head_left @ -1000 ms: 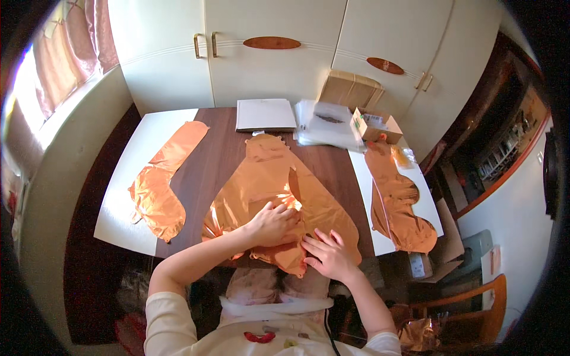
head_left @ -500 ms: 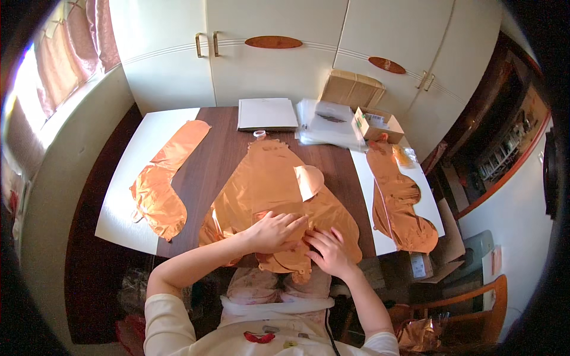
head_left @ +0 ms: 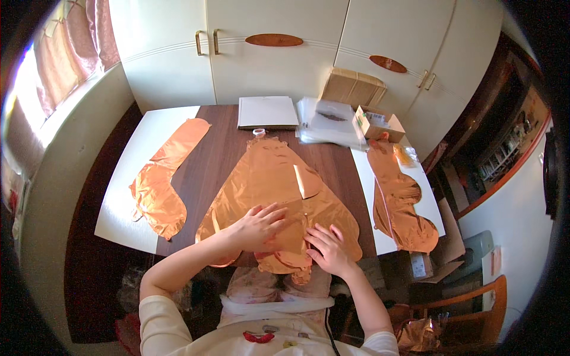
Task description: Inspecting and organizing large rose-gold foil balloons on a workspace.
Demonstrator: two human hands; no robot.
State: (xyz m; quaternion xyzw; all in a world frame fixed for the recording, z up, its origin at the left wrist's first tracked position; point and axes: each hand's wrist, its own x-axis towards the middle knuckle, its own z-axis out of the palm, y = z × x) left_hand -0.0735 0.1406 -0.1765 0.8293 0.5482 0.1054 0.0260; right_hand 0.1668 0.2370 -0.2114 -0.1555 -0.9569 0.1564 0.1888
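A large flat copper-coloured foil balloon (head_left: 273,184) lies spread over the middle of the table, its lower end hanging past the near edge. My left hand (head_left: 259,228) rests on its lower middle with fingers stretched out. Right of it, my right hand (head_left: 328,247) lies on the foil, fingers spread, palm down. Neither hand appears to grip anything. A second flat foil balloon (head_left: 161,188), bent in shape, lies at the left. Another, with a wavy outline, the right foil balloon (head_left: 396,202), lies at the right end of the table.
At the back stand a white stack of sheets (head_left: 267,113), clear plastic bags (head_left: 331,123) and a small open carton (head_left: 379,124). A tape roll (head_left: 259,133) sits beyond the middle balloon. A cardboard box (head_left: 445,249) and wooden chair (head_left: 497,308) are at the right.
My left hand has slid leftward across the foil, away from my right hand, which has barely moved. The middle balloon lies flatter, its raised flap at the right folded down.
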